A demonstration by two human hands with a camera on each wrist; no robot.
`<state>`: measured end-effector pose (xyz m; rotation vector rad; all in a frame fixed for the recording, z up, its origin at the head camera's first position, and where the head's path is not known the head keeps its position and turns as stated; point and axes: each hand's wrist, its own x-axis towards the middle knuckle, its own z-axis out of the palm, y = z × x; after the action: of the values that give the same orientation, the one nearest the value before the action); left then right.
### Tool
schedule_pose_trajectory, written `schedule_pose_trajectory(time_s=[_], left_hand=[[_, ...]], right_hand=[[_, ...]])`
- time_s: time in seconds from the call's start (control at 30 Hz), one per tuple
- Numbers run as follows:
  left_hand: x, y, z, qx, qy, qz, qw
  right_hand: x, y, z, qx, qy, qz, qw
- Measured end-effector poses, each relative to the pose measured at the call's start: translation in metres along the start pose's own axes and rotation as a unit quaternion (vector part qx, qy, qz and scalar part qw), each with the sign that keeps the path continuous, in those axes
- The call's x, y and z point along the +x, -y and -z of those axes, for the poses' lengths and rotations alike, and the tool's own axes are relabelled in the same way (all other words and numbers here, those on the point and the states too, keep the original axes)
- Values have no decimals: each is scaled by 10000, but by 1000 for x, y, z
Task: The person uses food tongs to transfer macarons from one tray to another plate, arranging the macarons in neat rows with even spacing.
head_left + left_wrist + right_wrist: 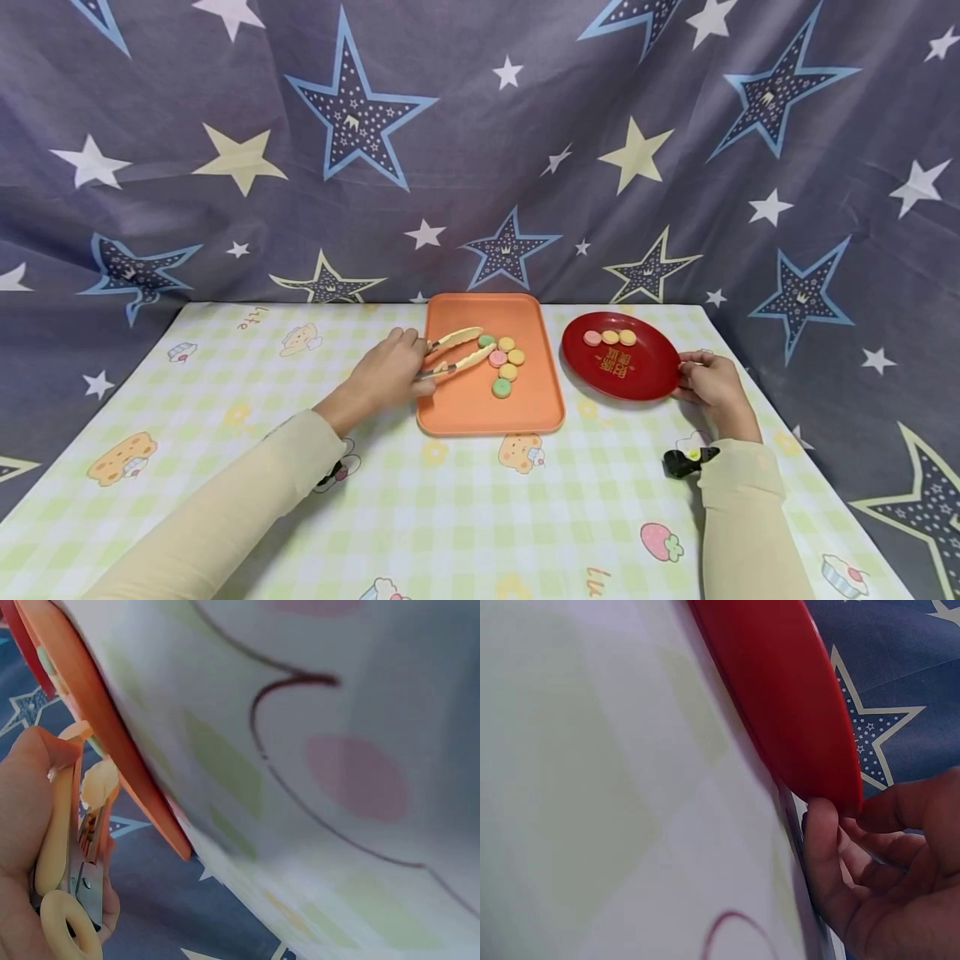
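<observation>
My left hand (386,367) grips a pair of cream-and-metal food tongs (471,359) over the left side of an orange tray (457,417). The spread tong tips lie beside a green macaron (487,341) and a pink macaron (497,358); whether they touch is unclear. Several yellow macarons (508,372) and another green macaron (501,388) are close by on the tray. On the right, my right hand (716,387) pinches the rim of a red plate (652,367) between thumb and fingers. The plate carries one pink macaron (592,338) and two yellow macarons (619,337).
A checked tablecloth (420,517) with cartoon prints covers the table. Behind it hangs a dark curtain (480,167) patterned with stars. The tray stands left of the plate, a narrow gap between them. A black strap piece (681,463) shows at the right wrist.
</observation>
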<state>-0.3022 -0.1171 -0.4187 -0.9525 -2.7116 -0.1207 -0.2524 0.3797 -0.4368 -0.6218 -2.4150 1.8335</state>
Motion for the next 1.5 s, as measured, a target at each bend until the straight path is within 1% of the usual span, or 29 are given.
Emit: schedule_pose_trajectory(time_s=[0.13,0.27,0.53,0.8,0.93,1.1,1.37,1.5], left_hand=[[3,-1,2,-114,138,94,9998],[3,-2,2,-54,191,70,9998],[2,-2,2,109,54,-79,9999],[6,-4,10,-11,-80,-32,10000],[10,-6,14,-17,-46,-33,10000],[16,-13,16,-109,-50,-97,9999],[25,-28,13,-144,33,-175,9997],[31,-36,12,-111,2,-328,9994]], right_hand=[[0,0,0,-2,-3,-17,10000],[1,0,0,22,21,-26,10000],[2,0,0,28,25,-15,10000],[1,1,1,-26,33,26,10000],[1,0,1,21,83,53,9999],[1,0,0,10,81,23,10000],[-1,1,-2,28,58,32,10000],[-1,2,-1,51,33,21,10000]])
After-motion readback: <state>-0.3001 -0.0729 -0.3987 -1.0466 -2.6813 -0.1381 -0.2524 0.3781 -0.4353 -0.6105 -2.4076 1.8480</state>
